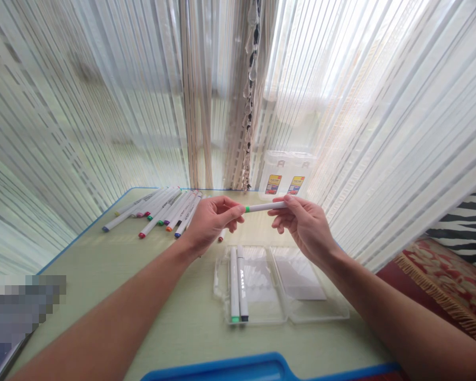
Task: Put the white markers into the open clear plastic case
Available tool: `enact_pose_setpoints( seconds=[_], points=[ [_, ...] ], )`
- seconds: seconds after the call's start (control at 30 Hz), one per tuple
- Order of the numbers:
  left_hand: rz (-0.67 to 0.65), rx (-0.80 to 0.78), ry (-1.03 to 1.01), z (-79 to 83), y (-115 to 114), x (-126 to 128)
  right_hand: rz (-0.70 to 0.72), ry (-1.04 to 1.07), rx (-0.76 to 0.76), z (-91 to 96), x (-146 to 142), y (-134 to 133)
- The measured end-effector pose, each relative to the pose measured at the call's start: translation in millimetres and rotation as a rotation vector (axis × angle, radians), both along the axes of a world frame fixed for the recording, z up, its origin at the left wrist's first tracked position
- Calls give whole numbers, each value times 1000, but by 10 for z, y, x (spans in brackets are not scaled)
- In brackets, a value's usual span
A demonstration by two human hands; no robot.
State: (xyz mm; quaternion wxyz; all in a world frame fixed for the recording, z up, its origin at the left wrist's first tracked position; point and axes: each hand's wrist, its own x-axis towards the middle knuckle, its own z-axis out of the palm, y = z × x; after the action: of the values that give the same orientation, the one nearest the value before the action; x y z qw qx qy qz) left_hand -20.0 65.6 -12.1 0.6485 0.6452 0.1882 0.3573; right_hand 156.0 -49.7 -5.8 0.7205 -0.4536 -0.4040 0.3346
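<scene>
1. i see my left hand [212, 219] and right hand [303, 222] raised together above the tabletop [143, 296], both pinched on 1 white marker [264, 207] held level between them.
2. my left hand's fingertips are closed at the marker's green-banded end; my right hand grips the other end of the barrel. whether a cap is coming off or going on, i cannot tell.
3. below my hands lies an open clear case [277, 288], its 2 halves flat on the tabletop. 2 markers [238, 283] lie side by side in the left half, 1 with a green tip and 1 with a dark tip, both pointing toward me.
4. judging from that, i'd say the work is early: 2 in the case, 1 in hand, and a loose row of markers [158, 211] well apart to the left, with red, orange, blue, green and purple ends.
5. 2 translucent boxes [287, 177] stand by the curtain [381, 132] with yellow-and-red labels; their print is too small to read. the dark-tipped marker's barrel bears printing, unreadable too.
6. a blue tray edge [238, 368] shows nearest me.
</scene>
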Motion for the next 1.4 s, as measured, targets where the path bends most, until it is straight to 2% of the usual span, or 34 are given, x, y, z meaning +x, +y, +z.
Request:
enact_pose_setpoints(
  seconds=[0.27,0.77,1.1,1.4],
  points=[
    [67,115,89,-31,17,-13,20,-72,-32,-28,-14,-10],
    [68,282,199,61,-142,21,82,-283,-109,-68,-100,-49],
    [23,212,161,60,-137,27,63,-259,-108,-59,-81,-30],
    [50,87,113,-57,7,24,141,-70,-85,-28,-22,-18]
  ],
)
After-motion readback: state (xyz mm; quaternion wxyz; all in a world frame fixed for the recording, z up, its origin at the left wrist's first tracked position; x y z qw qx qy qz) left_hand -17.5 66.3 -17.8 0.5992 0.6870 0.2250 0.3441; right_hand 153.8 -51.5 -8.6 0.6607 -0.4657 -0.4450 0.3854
